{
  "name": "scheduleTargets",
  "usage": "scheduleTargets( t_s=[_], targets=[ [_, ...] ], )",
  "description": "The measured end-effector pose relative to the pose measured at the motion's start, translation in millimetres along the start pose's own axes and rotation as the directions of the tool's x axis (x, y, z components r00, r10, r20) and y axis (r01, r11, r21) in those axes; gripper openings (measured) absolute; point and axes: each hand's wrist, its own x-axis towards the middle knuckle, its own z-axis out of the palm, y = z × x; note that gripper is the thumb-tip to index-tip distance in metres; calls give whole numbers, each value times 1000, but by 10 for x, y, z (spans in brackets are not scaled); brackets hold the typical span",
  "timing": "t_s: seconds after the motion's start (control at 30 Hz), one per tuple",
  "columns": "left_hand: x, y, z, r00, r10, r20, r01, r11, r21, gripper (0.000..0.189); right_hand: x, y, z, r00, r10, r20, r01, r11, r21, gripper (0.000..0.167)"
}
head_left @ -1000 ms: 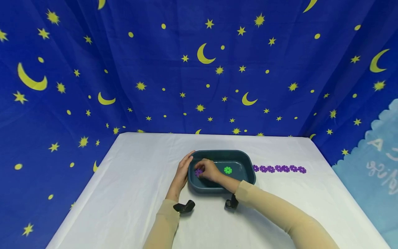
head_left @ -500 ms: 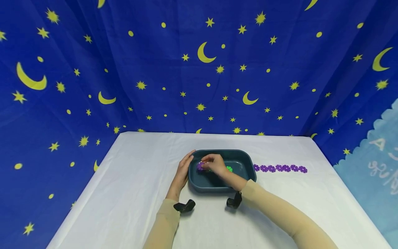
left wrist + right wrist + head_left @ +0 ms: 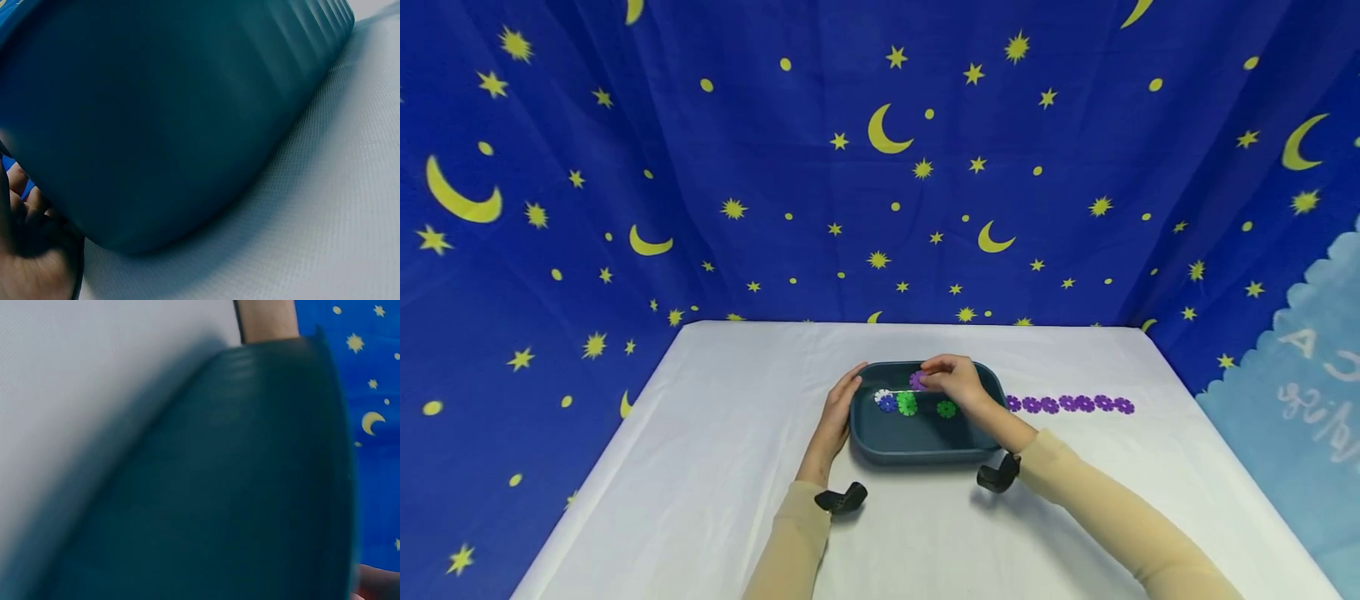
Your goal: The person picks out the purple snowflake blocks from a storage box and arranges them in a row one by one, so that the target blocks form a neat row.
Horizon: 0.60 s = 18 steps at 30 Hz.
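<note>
In the head view, a dark teal rectangular tub (image 3: 925, 457) stands mid-table. My left hand (image 3: 835, 417) rests along its left outer wall, fingers fairly straight. The left wrist view shows that hand (image 3: 40, 262) beside the tub wall (image 3: 156, 137). Over the tub's far side, my right hand (image 3: 958, 383) pinches a purple snowflake disc (image 3: 917, 380), partly covered by the fingers. Inside the tub lie a white disc (image 3: 880, 396), a blue disc (image 3: 889, 403) and green discs (image 3: 907, 404). The right wrist view mostly shows the tub's wall (image 3: 219, 469).
Several purple snowflake discs (image 3: 1067, 404) lie in a row on the white tablecloth (image 3: 700, 467), from the tub's right side outward. A blue curtain with stars and moons (image 3: 805, 167) hangs behind the table. Each wrist wears a black camera (image 3: 842, 497).
My right hand has lifted the purple disc from the tub's left part and moved it right and toward the far side, uncovering white, blue and green discs. My left hand stays on the tub.
</note>
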Motion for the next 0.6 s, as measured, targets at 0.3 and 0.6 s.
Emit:
scheduleTargets(
  t_s=[0.3, 0.6],
  targets=[
    [-35, 28, -3, 1000, -15, -14, 15, 1000, 23, 46, -26, -25, -387, 998, 8, -68, -5, 999, 45, 29],
    [102, -159, -70, 1000, -2, -25, 2, 1000, -12, 46, -155, 18, -855, 987, -2, -163, 6, 1000, 23, 35]
  ],
)
